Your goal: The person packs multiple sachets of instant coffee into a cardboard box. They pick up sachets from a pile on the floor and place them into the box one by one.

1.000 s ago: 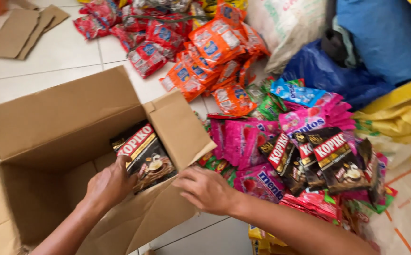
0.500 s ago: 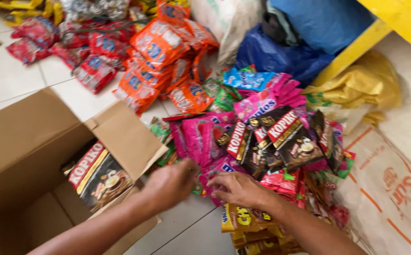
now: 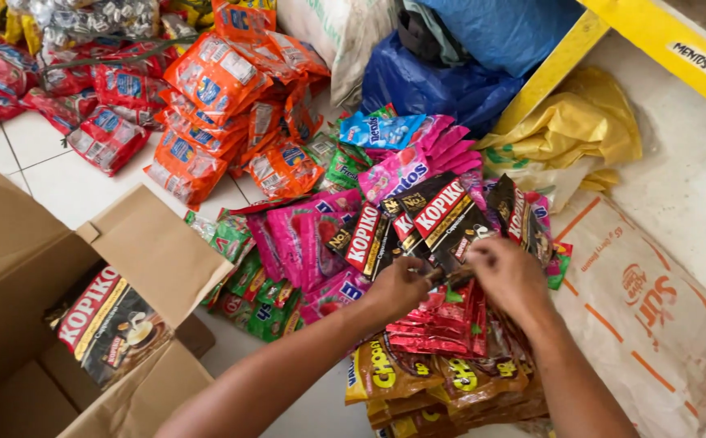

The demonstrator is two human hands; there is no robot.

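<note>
Dark brown coffee-candy packets (image 3: 442, 219), fanned, long axes running up-right away from both hands. Left hand (image 3: 399, 285) and right hand (image 3: 509, 274) both pinch the fan's lower edge, fingers curled shut. Pink sachets (image 3: 304, 239) just left; cardboard box (image 3: 61, 324) well apart, lower left.

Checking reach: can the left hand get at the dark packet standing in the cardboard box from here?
Probably yes. The left hand is on the dark packets in the pile, but the box is open-topped and its packet stands uncovered.

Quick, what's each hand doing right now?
Left hand: closed, pinching the bottom edge of the dark brown candy packets.
Right hand: closed on the same packets.
</note>
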